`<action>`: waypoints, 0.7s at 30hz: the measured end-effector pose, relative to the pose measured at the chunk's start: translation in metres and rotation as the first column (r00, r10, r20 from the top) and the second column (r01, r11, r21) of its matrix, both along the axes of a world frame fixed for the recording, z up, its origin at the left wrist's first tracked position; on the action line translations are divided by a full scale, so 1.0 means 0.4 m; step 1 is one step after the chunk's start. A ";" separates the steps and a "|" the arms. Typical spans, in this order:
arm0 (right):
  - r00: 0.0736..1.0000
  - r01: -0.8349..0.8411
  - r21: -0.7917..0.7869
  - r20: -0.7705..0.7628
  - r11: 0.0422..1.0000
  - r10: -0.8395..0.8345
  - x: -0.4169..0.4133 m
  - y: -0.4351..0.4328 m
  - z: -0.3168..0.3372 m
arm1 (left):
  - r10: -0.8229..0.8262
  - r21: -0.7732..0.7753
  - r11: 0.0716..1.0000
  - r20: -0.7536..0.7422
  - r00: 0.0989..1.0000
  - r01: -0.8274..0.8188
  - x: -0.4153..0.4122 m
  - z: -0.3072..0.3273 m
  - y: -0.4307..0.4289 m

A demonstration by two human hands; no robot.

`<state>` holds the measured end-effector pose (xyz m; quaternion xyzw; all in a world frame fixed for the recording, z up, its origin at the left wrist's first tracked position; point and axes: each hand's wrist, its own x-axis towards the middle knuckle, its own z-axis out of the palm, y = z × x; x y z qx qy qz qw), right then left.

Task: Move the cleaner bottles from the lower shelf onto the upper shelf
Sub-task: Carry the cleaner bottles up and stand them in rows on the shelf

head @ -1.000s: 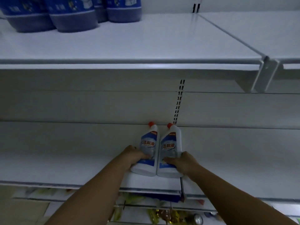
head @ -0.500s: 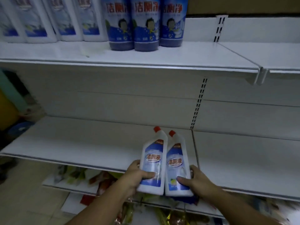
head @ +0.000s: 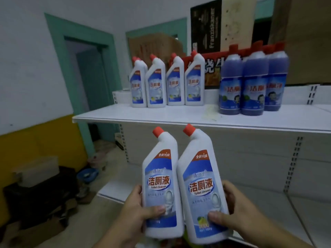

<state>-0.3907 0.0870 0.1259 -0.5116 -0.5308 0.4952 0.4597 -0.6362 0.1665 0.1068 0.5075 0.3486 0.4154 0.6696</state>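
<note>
Half a second ago the two bottles were low, just over the lower shelf. Now both have come up and are much nearer the upper shelf (head: 161,117). In the head view, the left hand (head: 136,212) holds the left bottle (head: 160,178), with its thumb across the front near the bottom and its fingers behind. The right hand (head: 232,210) holds the right bottle (head: 199,187) the same way, with the thumb low on the front. Both bottles are white with red caps and blue labels. They stand nearly upright and touch side by side. Their caps are just under the front edge of the upper shelf. The lower shelf (head: 302,212) is below and behind the hands. On the upper shelf a row of white bottles (head: 174,83) of the same kind stands near the back. To the right of them, blue bottles (head: 252,86) stand in a close group. A dark box (head: 206,25) sits higher up behind them. A green door frame (head: 57,68) is on the left wall.
</note>
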 end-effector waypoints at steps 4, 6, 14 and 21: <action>0.999 -0.029 0.146 0.026 0.989 0.026 -0.048 0.077 0.158 | -0.061 0.113 0.992 0.025 0.998 0.058 -0.053 0.142 0.071; 0.999 -0.020 0.208 0.034 0.978 0.013 -0.056 0.124 0.228 | -0.061 0.186 0.981 0.041 0.997 0.053 -0.069 0.217 0.115; 0.986 0.142 0.442 0.020 0.886 -0.168 -0.065 0.344 0.424 | 0.043 0.400 0.914 0.078 0.996 -0.071 -0.110 0.436 0.337; 0.936 0.302 0.522 -0.006 0.798 -0.351 -0.079 0.538 0.527 | -0.005 0.493 0.868 0.139 0.990 -0.065 -0.124 0.509 0.545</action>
